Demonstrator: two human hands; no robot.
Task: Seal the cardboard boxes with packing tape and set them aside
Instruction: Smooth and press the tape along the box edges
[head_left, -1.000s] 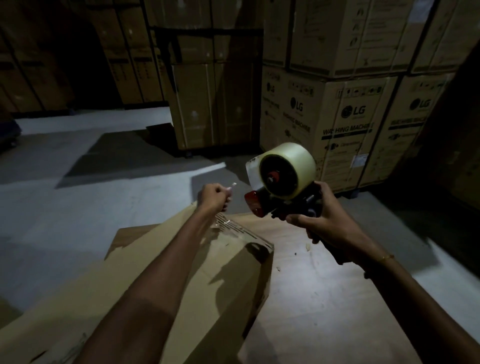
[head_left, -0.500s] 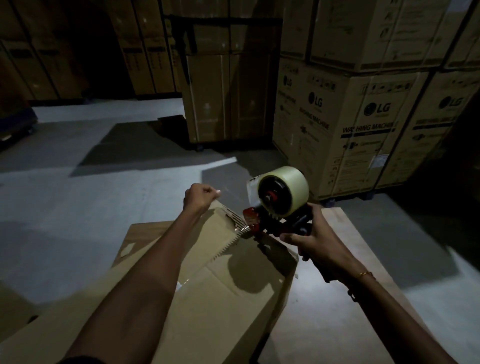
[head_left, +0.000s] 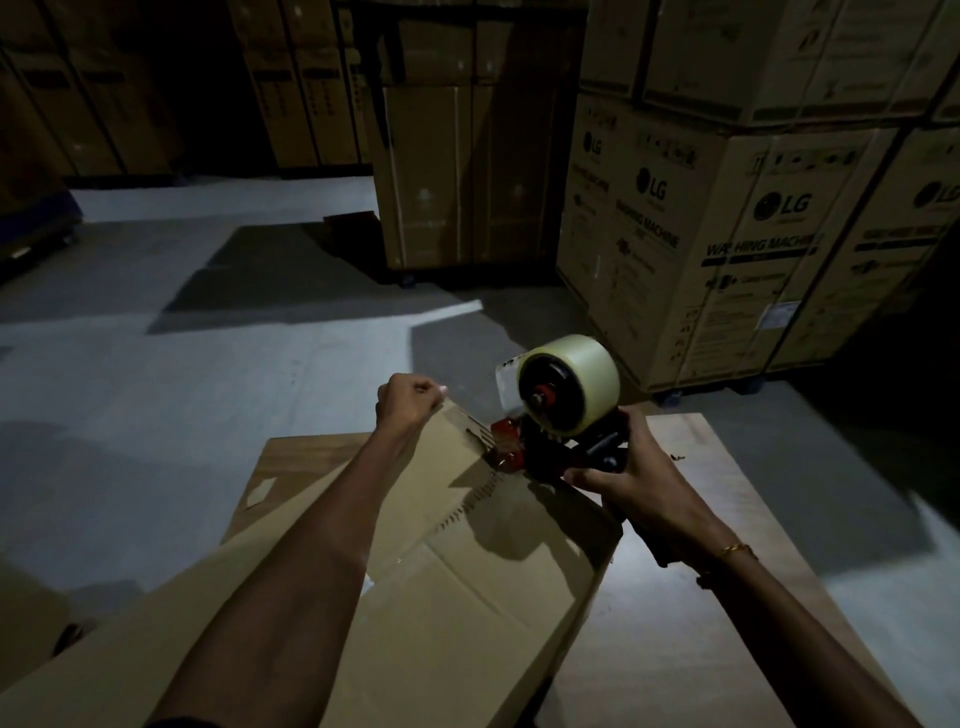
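A flattened-looking cardboard box (head_left: 457, 587) lies across a pale wooden desk (head_left: 691, 613), its long flap seam running from the near left toward the far edge. The right hand (head_left: 631, 486) has its fingers curled round the black handle of a tape dispenser (head_left: 558, 423), a firm grip with the thumb on the near side. The dispenser's red front end sits down on the box top near the far corner, and the roll of clear packing tape (head_left: 571, 389) stands up above it. A short stretch of tape (head_left: 470, 426) runs from the red end toward the box's far edge. The left hand (head_left: 410, 402) is fisted at that far edge, fingers curled tight; its grip seems to pinch the tape's free end against the cardboard, though the tape itself is hard to make out there. A thin bracelet (head_left: 735, 550) circles the right wrist. Beyond the desk lies grey floor (head_left: 182, 405), and behind it stand stacked LG washing machine cartons (head_left: 727, 234).
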